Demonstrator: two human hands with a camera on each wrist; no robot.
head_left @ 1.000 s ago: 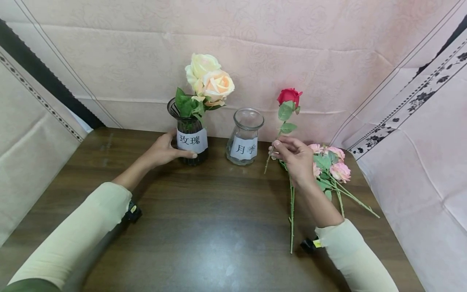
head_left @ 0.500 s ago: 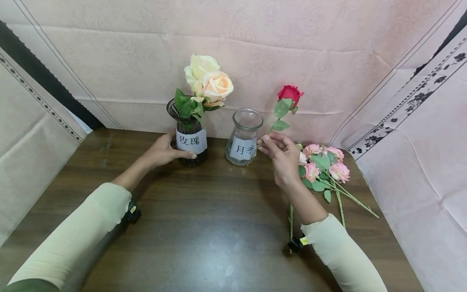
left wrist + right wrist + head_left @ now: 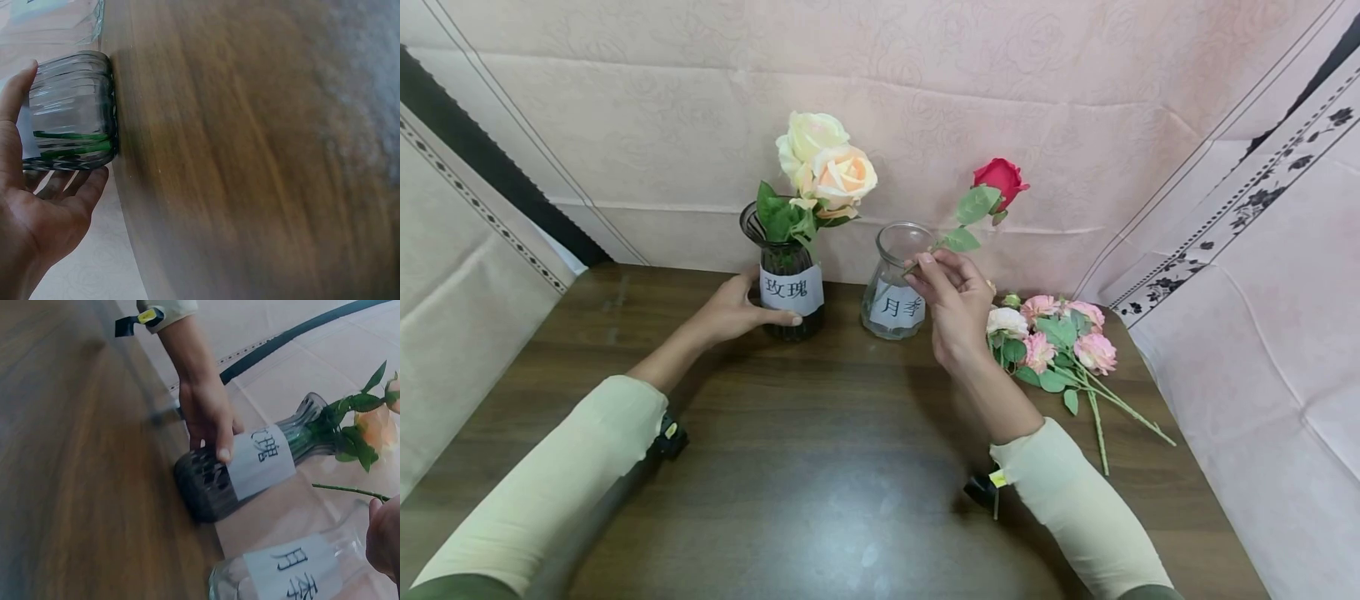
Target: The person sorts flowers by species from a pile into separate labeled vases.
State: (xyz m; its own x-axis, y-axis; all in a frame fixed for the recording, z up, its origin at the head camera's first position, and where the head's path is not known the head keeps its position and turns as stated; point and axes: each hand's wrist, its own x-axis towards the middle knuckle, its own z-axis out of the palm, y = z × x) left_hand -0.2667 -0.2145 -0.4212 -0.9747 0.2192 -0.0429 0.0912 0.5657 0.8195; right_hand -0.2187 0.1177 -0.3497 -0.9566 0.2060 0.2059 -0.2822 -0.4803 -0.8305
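My left hand (image 3: 733, 310) grips the lower part of a dark ribbed glass vase (image 3: 805, 327), thumb in front over the base of its paper label. Cream and peach roses (image 3: 842, 177) stand in this vase, and their green stems show through the glass (image 3: 69, 106) in the left wrist view. My right hand (image 3: 958, 315) pinches the stem of a red rose (image 3: 1000, 180), which leans to the right. The cut end of that stem (image 3: 347, 489) points left in the right wrist view. A clear glass vase (image 3: 883, 271) with a paper label stands just left of the right hand.
Pink flowers (image 3: 1096, 354) and a white flower (image 3: 1006, 322) lie on the right of the brown wooden table (image 3: 775, 467). One long stem lies partly under the right forearm. A pale cloth backdrop (image 3: 662, 150) rises behind the table.
My right hand has moved left with the red rose, from beside the lying flowers to the clear vase. The rose has tilted further right. The left hand stays on the dark vase.
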